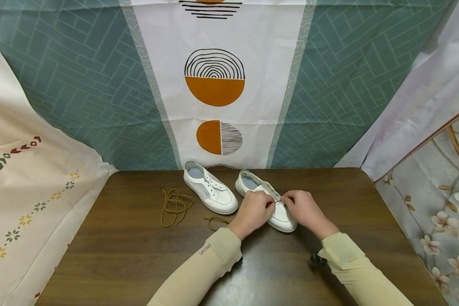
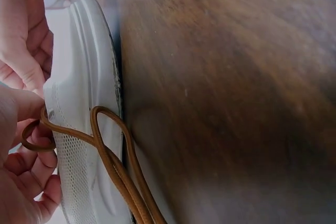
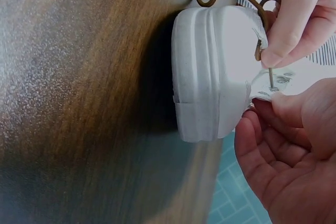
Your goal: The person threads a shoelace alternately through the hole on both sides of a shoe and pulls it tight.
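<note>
Head view: you're working over a white shoe (image 1: 281, 215) on the brown table (image 1: 145, 259), its toe pointing between four and five o'clock; your left hand (image 1: 252, 212) and right hand (image 1: 306, 210) are meeting over it, fingertips close, the right at three o'clock from the left. A second shoe (image 1: 216, 194) is standing at ten o'clock from your left hand; a loose lace (image 1: 174, 211) is lying in loops at nine. A patterned cloth (image 1: 92, 85) is hanging at twelve, beyond the table. Left wrist view: your left hand, at eight o'clock, is pinching a brown lace (image 2: 121, 179), its strands running down across the shoe's side toward six; your right hand is showing at ten. Right wrist view: your left hand, at two, is pinching the lace, a thin straight length reaching the eyelet flap (image 3: 286, 80); your right hand, at four, is gripping that flap's edge.
</note>
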`<move>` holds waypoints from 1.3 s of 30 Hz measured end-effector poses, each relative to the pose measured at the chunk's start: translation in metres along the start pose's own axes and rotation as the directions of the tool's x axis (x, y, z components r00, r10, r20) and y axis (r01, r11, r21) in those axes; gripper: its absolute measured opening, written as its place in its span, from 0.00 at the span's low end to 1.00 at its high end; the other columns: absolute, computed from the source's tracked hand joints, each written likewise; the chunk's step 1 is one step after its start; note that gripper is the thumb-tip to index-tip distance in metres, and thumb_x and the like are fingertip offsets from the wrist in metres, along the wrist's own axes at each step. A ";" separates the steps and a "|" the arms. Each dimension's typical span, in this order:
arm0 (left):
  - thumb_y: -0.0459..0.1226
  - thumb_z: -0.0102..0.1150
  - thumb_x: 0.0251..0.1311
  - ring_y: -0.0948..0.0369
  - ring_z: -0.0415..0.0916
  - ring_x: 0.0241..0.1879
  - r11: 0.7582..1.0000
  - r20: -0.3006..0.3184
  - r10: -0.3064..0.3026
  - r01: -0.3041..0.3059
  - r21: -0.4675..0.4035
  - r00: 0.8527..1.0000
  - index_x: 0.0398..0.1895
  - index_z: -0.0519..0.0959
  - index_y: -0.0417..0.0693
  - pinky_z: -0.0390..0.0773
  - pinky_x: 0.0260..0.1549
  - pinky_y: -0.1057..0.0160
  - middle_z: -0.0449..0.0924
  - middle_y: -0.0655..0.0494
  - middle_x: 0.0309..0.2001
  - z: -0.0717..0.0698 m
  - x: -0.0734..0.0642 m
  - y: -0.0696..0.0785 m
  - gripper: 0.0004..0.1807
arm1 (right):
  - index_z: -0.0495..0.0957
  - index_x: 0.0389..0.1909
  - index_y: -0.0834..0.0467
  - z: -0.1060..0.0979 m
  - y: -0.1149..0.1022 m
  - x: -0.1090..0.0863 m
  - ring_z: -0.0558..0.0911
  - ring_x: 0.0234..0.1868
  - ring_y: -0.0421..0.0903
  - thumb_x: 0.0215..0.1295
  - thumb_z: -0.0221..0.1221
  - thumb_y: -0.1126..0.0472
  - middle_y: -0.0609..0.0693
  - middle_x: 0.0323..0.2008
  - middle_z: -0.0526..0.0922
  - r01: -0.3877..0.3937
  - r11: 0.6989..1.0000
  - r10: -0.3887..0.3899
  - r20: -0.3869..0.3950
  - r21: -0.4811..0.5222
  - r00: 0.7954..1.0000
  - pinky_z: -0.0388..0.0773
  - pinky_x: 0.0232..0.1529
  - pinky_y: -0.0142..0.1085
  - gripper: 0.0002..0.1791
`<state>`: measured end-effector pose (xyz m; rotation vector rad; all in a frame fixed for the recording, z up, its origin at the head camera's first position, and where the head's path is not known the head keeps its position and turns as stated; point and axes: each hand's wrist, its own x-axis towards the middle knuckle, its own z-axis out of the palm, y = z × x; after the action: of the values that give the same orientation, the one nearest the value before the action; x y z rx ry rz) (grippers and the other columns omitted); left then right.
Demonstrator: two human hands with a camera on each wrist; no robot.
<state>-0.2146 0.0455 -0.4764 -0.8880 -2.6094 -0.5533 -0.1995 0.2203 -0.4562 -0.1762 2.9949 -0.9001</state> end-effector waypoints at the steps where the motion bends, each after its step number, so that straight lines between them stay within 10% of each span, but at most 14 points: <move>1: 0.42 0.59 0.56 0.66 0.79 0.29 1.000 0.009 -0.006 0.006 0.007 1.000 0.28 0.86 0.60 0.72 0.31 0.60 0.82 0.64 0.26 0.000 0.000 0.001 0.06 | 0.83 0.35 0.58 0.000 0.000 0.000 0.77 0.29 0.41 0.66 0.55 0.57 0.50 0.33 0.85 -0.003 1.000 0.003 0.001 0.002 1.000 0.71 0.26 0.33 0.11; 17: 0.43 0.59 0.55 0.64 0.79 0.28 0.994 0.022 -0.032 0.029 0.102 0.999 0.25 0.85 0.61 0.72 0.31 0.57 0.82 0.66 0.25 0.003 0.006 0.008 0.06 | 0.83 0.34 0.55 0.000 -0.001 -0.001 0.77 0.28 0.41 0.65 0.56 0.55 0.49 0.32 0.84 -0.017 0.999 0.017 0.002 0.028 1.000 0.72 0.25 0.32 0.10; 39: 0.45 0.60 0.58 0.70 0.80 0.36 1.000 0.023 -0.015 0.016 -0.023 1.000 0.32 0.85 0.63 0.73 0.35 0.61 0.84 0.69 0.33 -0.002 0.002 0.002 0.05 | 0.76 0.34 0.54 0.000 0.005 -0.003 0.75 0.34 0.46 0.65 0.55 0.58 0.51 0.36 0.78 0.016 1.000 -0.016 -0.089 0.001 0.996 0.71 0.32 0.36 0.05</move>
<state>-0.2145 0.0469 -0.4731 -0.8871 -2.6373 -0.5820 -0.1972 0.2251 -0.4587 -0.1645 3.0788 -0.9358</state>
